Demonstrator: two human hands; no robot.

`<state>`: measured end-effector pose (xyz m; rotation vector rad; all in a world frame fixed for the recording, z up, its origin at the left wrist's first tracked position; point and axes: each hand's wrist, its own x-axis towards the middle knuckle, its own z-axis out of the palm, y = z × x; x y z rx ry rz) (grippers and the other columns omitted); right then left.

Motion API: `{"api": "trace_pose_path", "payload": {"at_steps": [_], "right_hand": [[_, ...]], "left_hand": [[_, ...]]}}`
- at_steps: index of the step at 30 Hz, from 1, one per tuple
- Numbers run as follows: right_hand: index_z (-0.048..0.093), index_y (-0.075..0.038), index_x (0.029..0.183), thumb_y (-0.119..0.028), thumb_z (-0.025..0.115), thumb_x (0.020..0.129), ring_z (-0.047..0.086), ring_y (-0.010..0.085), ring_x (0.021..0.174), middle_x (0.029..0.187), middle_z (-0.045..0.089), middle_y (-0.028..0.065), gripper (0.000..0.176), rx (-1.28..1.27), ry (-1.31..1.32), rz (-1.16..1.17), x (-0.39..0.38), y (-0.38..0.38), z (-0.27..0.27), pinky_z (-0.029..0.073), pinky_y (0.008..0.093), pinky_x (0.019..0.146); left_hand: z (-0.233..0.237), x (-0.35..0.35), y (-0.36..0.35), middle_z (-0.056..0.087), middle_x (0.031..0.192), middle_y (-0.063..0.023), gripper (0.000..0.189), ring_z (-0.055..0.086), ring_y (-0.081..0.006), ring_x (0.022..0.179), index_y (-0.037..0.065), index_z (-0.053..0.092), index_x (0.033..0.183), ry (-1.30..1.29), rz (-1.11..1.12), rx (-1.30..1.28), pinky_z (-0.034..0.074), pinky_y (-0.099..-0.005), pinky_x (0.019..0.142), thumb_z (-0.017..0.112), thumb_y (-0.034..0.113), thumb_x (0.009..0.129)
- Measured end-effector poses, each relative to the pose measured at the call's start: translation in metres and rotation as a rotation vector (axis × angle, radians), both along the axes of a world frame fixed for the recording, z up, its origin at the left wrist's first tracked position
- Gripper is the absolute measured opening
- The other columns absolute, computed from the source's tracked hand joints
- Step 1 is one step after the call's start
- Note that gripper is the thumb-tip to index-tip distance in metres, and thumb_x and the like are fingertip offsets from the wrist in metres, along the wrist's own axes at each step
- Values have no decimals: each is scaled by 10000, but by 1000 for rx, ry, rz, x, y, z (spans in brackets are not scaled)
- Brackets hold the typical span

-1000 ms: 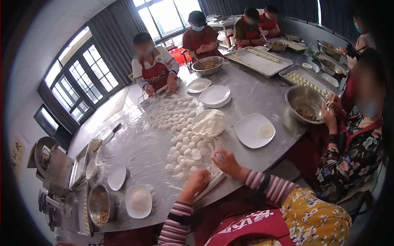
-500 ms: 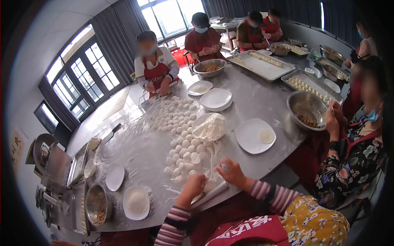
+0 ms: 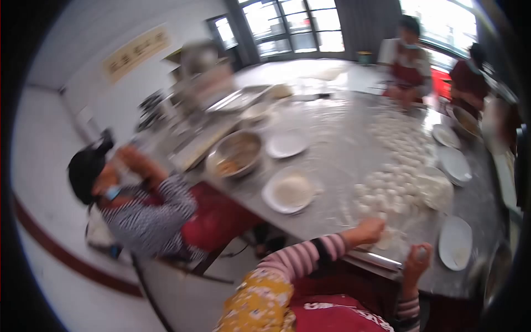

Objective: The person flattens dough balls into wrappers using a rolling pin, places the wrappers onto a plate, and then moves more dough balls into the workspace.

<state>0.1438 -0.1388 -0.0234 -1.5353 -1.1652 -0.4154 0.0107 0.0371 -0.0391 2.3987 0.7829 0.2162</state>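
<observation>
My left hand (image 3: 369, 231) is closed at the near table edge, beside a flat, pale dough piece (image 3: 390, 239); whatever its fingers hold is blurred. To its right my right hand (image 3: 417, 260) is curled round something small and pale that I cannot make out. Many round white dough pieces (image 3: 390, 185) lie on the floured steel table (image 3: 332, 166) beyond my hands. Right of them is a heap of white flour (image 3: 433, 188). An oval white plate (image 3: 455, 243) with a pale round on it stands right of my right hand.
At the left, a person in a striped top (image 3: 144, 213) sits near a steel bowl of filling (image 3: 235, 154) and a plate with pale rounds (image 3: 290, 191). Another person (image 3: 408, 61) stands across the table. More plates (image 3: 454, 165) line the right side.
The view has swung left and tilted, bringing the person at the left into sight; the right-hand co-workers have mostly left it. My hands now appear further right in the picture, both still closed.
</observation>
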Motion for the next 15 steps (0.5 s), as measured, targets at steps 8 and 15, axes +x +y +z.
{"api": "trace_pose_path", "payload": {"at_steps": [8,15], "right_hand": [[465,-63,934,-24,562,860,403,54,449,686,455,5,128,-6,441,180,12,15,-9,316,214,371],[462,-47,949,-18,562,859,408,57,455,728,462,27,138,-4,553,147,15,6,-15,321,207,369]], "left_hand": [[122,-168,138,603,666,-102,360,607,-285,631,-8,504,1115,-240,830,469,492,-381,619,595,206,839],[294,-388,271,485,1231,-299,706,508,-372,1138,-47,270,1342,-186,1348,680,389,-407,982,594,167,752]]}}
